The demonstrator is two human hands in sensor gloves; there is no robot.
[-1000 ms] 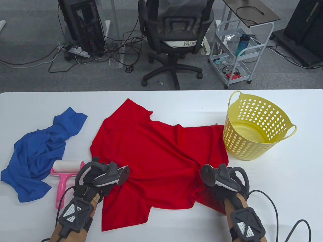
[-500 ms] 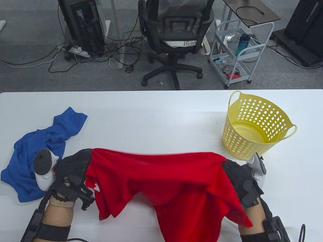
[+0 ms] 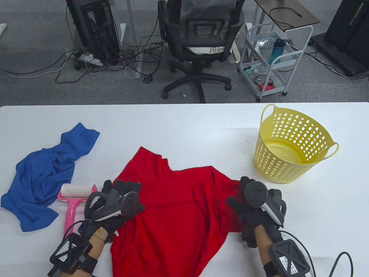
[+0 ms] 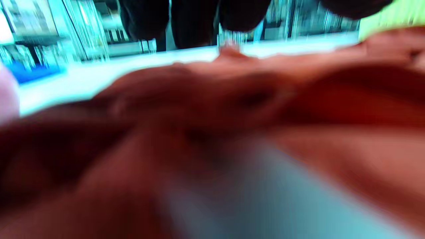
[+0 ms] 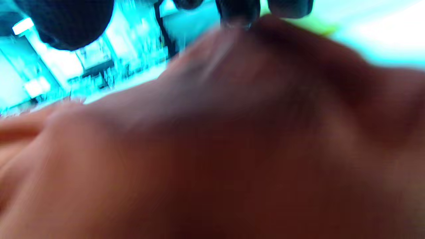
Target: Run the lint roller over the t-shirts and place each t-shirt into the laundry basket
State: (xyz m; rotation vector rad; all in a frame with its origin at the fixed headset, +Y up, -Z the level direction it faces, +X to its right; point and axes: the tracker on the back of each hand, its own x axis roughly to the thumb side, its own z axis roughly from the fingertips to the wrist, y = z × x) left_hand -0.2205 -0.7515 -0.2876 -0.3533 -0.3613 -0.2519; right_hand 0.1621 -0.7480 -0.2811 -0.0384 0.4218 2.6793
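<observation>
Red t-shirt (image 3: 173,207) lies crumpled on the white counter (image 3: 184,127), near the front edge, its lower part running off the bottom of the table view. Left hand (image 3: 115,202) sits on the shirt's left edge, fingers (image 3: 126,186) spread and fairly straight on the cloth — pressing, no pinch visible from above. Right hand (image 3: 253,207) is on the shirt's right edge, fingers (image 3: 235,203) reaching left onto the fabric; whether they grip a fold or just lie on it, cannot tell, the tracker covers most of the hand. Both wrist views are heavily blurred: red cloth (image 4: 212,132) fills the frame right under the dark fingertips (image 4: 192,20) in the left one, same in the right one, where fingertips (image 5: 66,23) hang over the red cloth (image 5: 212,149) — contact not resolvable. Pink lint roller (image 3: 73,202) lies on the counter just left of the left hand, white roll end away from the person, not held. Blue t-shirt (image 3: 46,176) is bunched further left, touching or nearly touching the roller head. Yellow laundry basket (image 3: 291,144) stands upright at the right, beyond the right hand, apart from the red shirt, no clothes showing inside.
</observation>
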